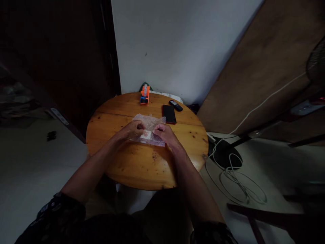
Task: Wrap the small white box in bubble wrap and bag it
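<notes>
A sheet of clear bubble wrap [149, 120] lies on the round wooden table [142, 166], its far edge crumpled and raised. On it, between my hands, is a small flat white item with reddish print [146, 135]; what kind it is I cannot make out. My left hand [134, 129] is at the sheet's left side, fingers curled and thumb pinching the wrap. From the right, my right hand [164, 131] pinches the wrap with thumb and forefinger beside the white item. The fingertips are partly hidden.
An orange tape dispenser [145, 94] stands at the table's back edge. A dark phone with a red edge [169, 114] and a black remote-like handset [176, 105] lie behind my right hand. A white cable [236, 179] coils on the floor at right, near a fan stand's base [225, 154].
</notes>
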`<state>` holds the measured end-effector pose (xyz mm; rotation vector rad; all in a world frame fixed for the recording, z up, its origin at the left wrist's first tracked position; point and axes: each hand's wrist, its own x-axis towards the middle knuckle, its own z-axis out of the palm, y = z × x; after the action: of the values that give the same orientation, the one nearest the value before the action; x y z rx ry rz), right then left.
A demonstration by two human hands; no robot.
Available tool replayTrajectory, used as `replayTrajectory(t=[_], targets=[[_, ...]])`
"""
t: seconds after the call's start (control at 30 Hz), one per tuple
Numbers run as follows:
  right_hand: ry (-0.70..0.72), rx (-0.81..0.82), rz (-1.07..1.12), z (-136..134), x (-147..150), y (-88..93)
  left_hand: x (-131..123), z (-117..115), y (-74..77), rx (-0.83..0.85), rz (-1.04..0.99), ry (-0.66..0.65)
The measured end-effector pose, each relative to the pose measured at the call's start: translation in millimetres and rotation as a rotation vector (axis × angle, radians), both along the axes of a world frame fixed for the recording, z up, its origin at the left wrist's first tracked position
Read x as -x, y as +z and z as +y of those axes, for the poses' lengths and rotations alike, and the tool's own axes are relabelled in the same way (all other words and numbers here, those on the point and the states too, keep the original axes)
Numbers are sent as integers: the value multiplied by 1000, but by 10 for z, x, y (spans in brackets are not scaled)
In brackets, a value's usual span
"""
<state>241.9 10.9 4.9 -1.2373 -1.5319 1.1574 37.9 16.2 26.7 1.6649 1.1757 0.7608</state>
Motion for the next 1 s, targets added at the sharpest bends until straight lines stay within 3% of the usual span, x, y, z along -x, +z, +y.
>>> replayTrajectory(t=[0.17,0.23,0.3,0.4,0.6,0.83,1.0], targets=[[-29,-385,-224,-21,13,143,13,33,-14,-3,24,-26],[94,-557,-397,-86,61,258,5,51,-8,-18,36,-57],[239,-624,-610,-156,120,362,-1,68,5,-31,54,-92],[353,-604,-846,-233,184,458,48,87,42,-45,98,-117],[410,-597,-1042,-321,212,568,349,130,121,-84,228,-111],[424,-550,-1300,-460,363,702,420,-9,-17,-114,480,109],[427,-498,-1400,-503,466,755,594,-107,13,-87,626,290]])
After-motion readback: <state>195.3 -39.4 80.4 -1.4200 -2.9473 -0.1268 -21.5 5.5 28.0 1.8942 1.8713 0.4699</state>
